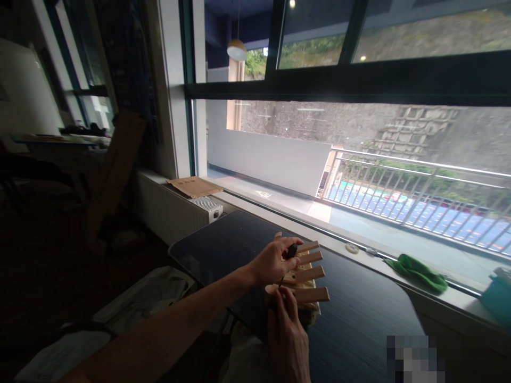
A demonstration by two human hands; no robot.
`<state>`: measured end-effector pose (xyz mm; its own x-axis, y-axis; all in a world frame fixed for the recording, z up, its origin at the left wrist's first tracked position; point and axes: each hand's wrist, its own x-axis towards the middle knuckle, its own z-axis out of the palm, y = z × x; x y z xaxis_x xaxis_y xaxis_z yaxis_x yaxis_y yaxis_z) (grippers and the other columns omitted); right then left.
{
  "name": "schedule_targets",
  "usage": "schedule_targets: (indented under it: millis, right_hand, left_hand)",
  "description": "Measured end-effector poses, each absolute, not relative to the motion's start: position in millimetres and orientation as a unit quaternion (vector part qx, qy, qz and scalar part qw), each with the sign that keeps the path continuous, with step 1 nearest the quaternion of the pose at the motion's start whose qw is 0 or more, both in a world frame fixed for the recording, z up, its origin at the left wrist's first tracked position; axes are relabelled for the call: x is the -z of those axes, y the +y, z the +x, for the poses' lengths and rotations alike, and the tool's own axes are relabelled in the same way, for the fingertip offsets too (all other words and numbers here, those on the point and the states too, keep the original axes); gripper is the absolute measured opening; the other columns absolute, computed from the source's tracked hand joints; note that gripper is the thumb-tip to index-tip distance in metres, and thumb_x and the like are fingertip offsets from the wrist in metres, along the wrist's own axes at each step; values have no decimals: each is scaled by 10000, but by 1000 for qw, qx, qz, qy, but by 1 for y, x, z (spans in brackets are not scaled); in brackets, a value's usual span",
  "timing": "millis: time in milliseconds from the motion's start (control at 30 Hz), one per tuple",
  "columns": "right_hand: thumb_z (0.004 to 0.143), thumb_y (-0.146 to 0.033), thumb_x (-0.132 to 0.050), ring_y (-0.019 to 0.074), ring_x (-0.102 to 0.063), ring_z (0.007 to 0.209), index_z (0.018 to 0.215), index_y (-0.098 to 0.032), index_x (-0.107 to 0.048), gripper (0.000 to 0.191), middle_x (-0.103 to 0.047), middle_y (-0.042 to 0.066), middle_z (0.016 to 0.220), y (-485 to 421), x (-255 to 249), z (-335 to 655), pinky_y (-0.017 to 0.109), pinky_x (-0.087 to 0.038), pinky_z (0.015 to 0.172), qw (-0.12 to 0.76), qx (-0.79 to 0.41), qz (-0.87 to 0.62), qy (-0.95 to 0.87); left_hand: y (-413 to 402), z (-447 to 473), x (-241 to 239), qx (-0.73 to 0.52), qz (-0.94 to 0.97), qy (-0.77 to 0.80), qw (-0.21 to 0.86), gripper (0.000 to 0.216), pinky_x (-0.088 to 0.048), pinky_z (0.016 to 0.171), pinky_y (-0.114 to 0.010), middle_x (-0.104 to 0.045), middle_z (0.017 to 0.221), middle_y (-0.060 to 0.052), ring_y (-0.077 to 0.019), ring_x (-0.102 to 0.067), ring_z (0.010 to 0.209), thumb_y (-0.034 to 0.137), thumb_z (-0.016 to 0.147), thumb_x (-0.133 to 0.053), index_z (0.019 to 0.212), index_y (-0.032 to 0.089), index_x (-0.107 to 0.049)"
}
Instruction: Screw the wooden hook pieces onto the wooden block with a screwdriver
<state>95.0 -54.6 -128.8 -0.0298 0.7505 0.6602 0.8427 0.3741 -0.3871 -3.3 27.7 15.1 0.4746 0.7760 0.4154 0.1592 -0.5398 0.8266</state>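
On the dark table (359,298) lies a wooden piece with several flat, light wooden slats (312,294) sticking out to the right in a row. My left hand (271,261) is over its far left part, fingers closed around a black-handled tool (292,250). A thin dark shaft seems to run down from it toward my other hand; the tool's exact kind is unclear. My right hand (289,332) is at the near side, fingertips pinched beside the rounded end of a slat (271,289). What those fingers hold, if anything, is hidden.
Behind the table runs a window sill with a green cloth (418,273), a tape roll (352,248) and a teal object (499,295). A brown paper envelope (194,186) lies at the left near a white heater (209,208). A pale bag (147,298) is at lower left.
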Motion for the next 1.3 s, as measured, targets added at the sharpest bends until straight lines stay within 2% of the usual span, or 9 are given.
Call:
schedule_targets:
  millis: [133, 300, 400, 533, 700, 867, 1000, 1167, 1300]
  right_hand:
    - [901, -191, -367, 191, -522, 1164, 1296, -211, -474, 410, -463, 84, 1348, -53, 127, 95, 244, -516, 837, 425, 45, -553, -715]
    - [893, -188, -388, 181, -526, 1159, 1299, -233, -472, 417, -458, 69, 1347, -53, 124, 95, 230, -514, 833, 435, 26, -548, -714]
    - [901, -183, -377, 180, -514, 1172, 1309, -234, -462, 421, -446, 72, 1362, -54, 126, 93, 238, -508, 847, 437, 26, -550, -711]
    - [897, -174, -382, 197, -463, 1223, 1335, -224, -440, 445, -425, 77, 1391, -54, 133, 91, 261, -491, 890, 445, 54, -547, -707]
    - [893, -174, -384, 184, -472, 1213, 1347, -222, -427, 458, -429, 75, 1392, -53, 136, 93, 262, -484, 903, 436, 63, -549, -710]
    - [890, -190, -390, 190, -476, 1209, 1317, -189, -466, 433, -443, 92, 1381, -55, 134, 94, 261, -483, 899, 419, 81, -555, -714]
    - [891, -199, -386, 196, -494, 1191, 1299, -181, -491, 422, -460, 96, 1367, -55, 131, 93, 257, -484, 894, 423, 86, -553, -713]
    - [905, -189, -356, 189, -481, 1202, 1308, -180, -482, 423, -450, 89, 1377, -54, 131, 94, 247, -468, 915, 427, 55, -557, -710]
    - [912, -199, -352, 188, -484, 1199, 1320, -195, -470, 425, -452, 82, 1376, -55, 132, 94, 249, -472, 913, 423, 42, -560, -711]
  left_hand:
    - [29, -3, -11, -445, 773, 310, 329, 437, -477, 793, -316, -547, 1145, -99, -228, -561, 983, 140, 736, -620, 1166, 211, -589]
    - [31, -3, -6, -455, 732, 296, 412, 475, -485, 688, -261, -607, 896, -36, -128, -574, 733, 150, 769, -595, 1235, 188, -514]
    - [31, -4, -5, -457, 720, 284, 439, 439, -482, 728, -266, -593, 809, -9, -123, -570, 742, 157, 763, -603, 1197, 158, -539]
    - [30, -4, -6, -434, 728, 276, 453, 473, -492, 712, -264, -593, 806, -13, -128, -576, 741, 192, 797, -576, 1262, 153, -494]
    - [28, -4, -12, -461, 769, 295, 330, 409, -494, 765, -268, -548, 978, -60, -182, -551, 932, 245, 820, -557, 1225, 189, -557]
    - [25, -4, -13, -478, 726, 311, 384, 368, -495, 686, -246, -554, 864, -23, -128, -567, 739, 173, 752, -617, 1116, 141, -569]
    - [21, -3, -13, -482, 709, 303, 416, 243, -488, 724, -260, -590, 837, -34, -135, -575, 765, 155, 784, -560, 1024, 127, -584]
    - [18, -1, -13, -503, 733, 296, 350, 259, -482, 696, -250, -554, 907, -41, -134, -537, 766, 172, 720, -657, 976, 146, -636]
    - [19, -1, -13, -492, 764, 288, 301, 270, -465, 805, -287, -568, 883, -33, -137, -537, 786, 130, 762, -599, 1027, 162, -644]
